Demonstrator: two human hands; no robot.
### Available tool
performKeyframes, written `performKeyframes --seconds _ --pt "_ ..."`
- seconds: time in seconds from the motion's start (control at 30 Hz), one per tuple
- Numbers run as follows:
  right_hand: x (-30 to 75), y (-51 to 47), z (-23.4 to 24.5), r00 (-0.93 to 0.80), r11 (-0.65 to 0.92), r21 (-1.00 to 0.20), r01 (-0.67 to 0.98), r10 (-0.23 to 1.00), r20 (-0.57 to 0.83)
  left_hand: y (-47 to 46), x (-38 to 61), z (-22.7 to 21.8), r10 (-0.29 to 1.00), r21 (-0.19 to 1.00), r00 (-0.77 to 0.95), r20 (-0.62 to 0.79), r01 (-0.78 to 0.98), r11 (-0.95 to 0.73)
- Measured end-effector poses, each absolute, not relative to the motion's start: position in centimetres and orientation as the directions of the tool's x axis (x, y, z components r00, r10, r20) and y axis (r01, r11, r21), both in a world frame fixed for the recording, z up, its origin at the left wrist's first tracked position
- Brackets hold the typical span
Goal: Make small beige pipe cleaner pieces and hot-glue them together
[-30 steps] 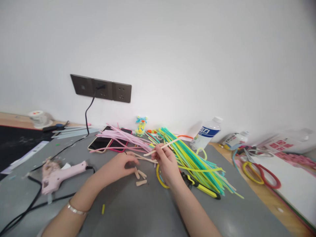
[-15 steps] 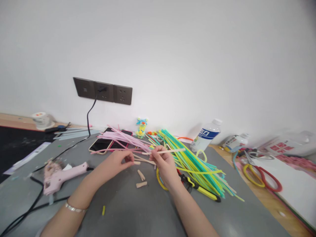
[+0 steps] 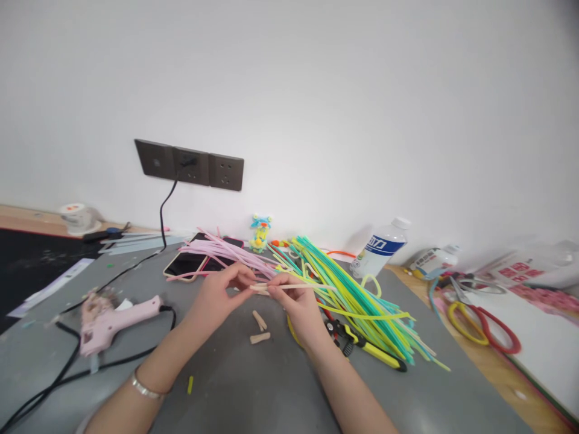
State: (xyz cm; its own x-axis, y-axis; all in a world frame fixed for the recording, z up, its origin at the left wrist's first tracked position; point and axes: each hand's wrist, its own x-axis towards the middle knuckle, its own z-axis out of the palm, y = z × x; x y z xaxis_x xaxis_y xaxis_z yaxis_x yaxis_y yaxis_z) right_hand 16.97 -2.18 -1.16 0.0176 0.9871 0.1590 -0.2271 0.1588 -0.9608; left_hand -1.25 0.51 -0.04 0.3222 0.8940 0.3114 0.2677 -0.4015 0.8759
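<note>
My left hand [image 3: 226,292] pinches a short beige pipe cleaner piece [image 3: 258,288] between thumb and fingertips. Held in the thumb and fingers of my right hand [image 3: 301,307] is a longer beige pipe cleaner [image 3: 322,287], its free end pointing right. The two hands meet above the table, with the short piece lying along the longer one. Below them on the grey mat rest a few folded beige pieces [image 3: 260,338]. Yellow-and-black pliers [image 3: 374,353] lie beside my right wrist, partly hidden by it.
Green and yellow pipe cleaners [image 3: 362,307] spread to the right, pink ones [image 3: 230,252] over phones [image 3: 183,266] behind. A pink glue gun [image 3: 117,325] with black cord lies left. A bottle [image 3: 382,247] stands by the wall; scissors [image 3: 497,330] lie far right. A small figure [image 3: 260,234] stands behind.
My left hand has moved right and up, bringing the short piece to the longer pipe cleaner. My right hand has turned inward, its fingertips now close to the left ones.
</note>
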Motion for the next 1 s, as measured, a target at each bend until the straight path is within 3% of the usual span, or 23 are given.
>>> performKeyframes --seconds 0.23,0.5,0.73,1.0 --pt "17.1 -2.09 -1.22 0.016 0.169 -0.976 -0.141 0.986 0.168 0.15 -0.97 -0.06 0.845 0.827 0.339 0.413 0.249 -0.504" --pt "17.22 -2.08 -1.12 -0.002 0.133 -0.963 -0.236 0.991 0.137 0.4 -1.21 -0.04 0.804 0.792 0.326 0.497 0.209 -0.574" --pt "16.98 -2.19 -1.37 -0.001 0.11 -0.947 -0.3 0.993 0.116 -0.04 -0.95 0.04 0.686 0.653 0.295 0.665 0.216 -0.726" --pt "16.73 -2.39 -1.23 0.027 0.151 -0.951 -0.269 0.988 0.15 -0.47 -0.85 -0.09 0.675 0.607 0.317 0.666 0.296 -0.738"
